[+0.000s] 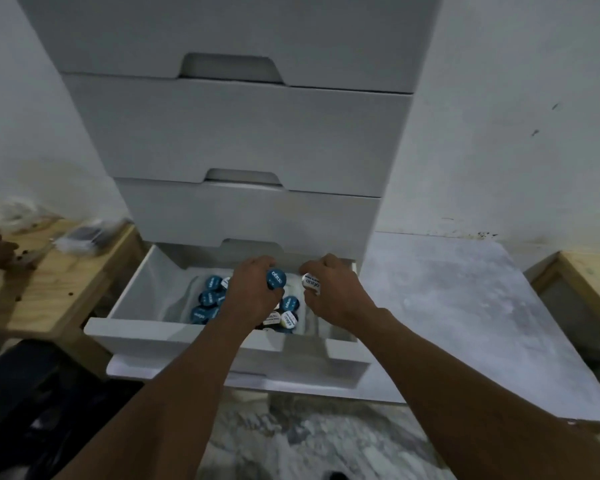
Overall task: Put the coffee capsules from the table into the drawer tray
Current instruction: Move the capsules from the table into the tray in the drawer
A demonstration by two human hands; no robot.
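left hand (252, 292): curled round a blue capsule (275, 279), pinched at the fingertips with the lid turned up toward the camera; held over the open drawer tray (142, 299).
right hand (336, 289): curled round a silver-white capsule (310, 284), gripped at the fingertips on the side nearest the left hand; close to the blue capsule, contact impossible to tell.
capsule pile (208, 301): lying loose in the tray, below and outward of the left hand; mostly blue lids, with a few pale and dark ones (286, 318) under the gap between the two hands.
step in hand: most likely setting both held capsules down in the tray.
doing it well: lower each hand close to the tray floor before loosening the fingers; aim for the barer patch beneath the right hand, not the top of the pile; let go of one capsule at a time; keep wrists off the drawer's front wall.
likely slip: a drop from height, then a bounce or roll off the heap.
writing: "excelso" in white on the held blue lid; seemingly the same word on the blue lids in the pile, turned at odd angles; print on the silver-white capsule upside down and too blurred to read.
bench (66, 289): wooden, far outward of the left hand, with blurred clutter; no telling whether capsules remain there.
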